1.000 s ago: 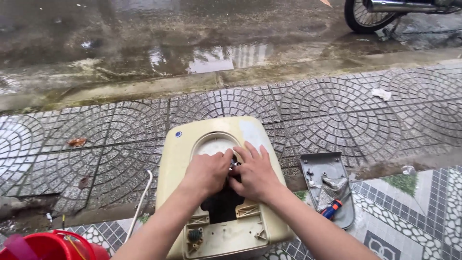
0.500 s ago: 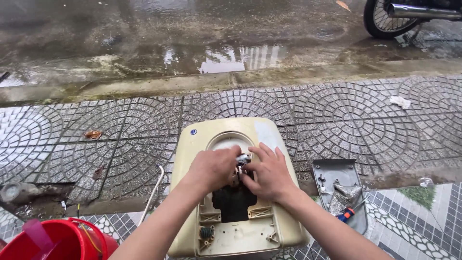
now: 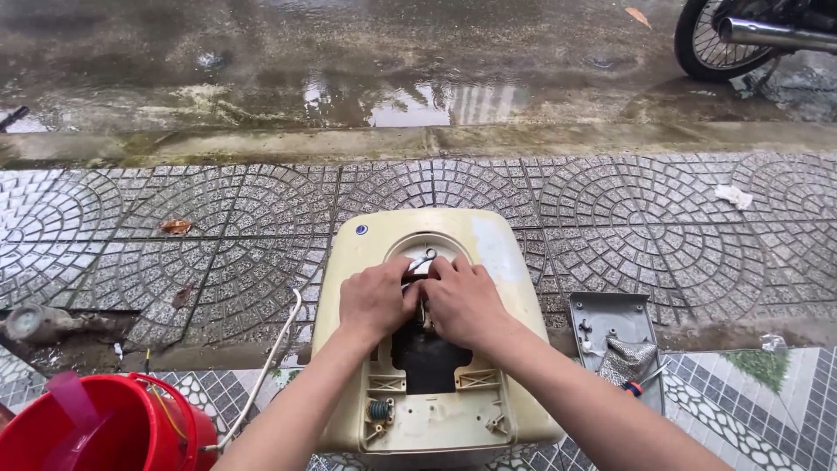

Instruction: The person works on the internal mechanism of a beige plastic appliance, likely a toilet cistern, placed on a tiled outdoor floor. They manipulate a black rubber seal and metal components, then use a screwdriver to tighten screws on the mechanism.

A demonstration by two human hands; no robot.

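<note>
Left hand and right hand together over dark central opening of cream plastic appliance casing, fingers on small metal fitting; grey cover tray right, red plastic bucket lower left.

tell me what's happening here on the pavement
A person crouches over a cream, boxy plastic appliance casing lying on patterned paving. The left hand and right hand meet at the dark opening in its middle, working on a small metal fitting. A grey metal cover plate holding a cloth and screwdriver lies to the right; a red plastic bucket stands at lower left.
</note>
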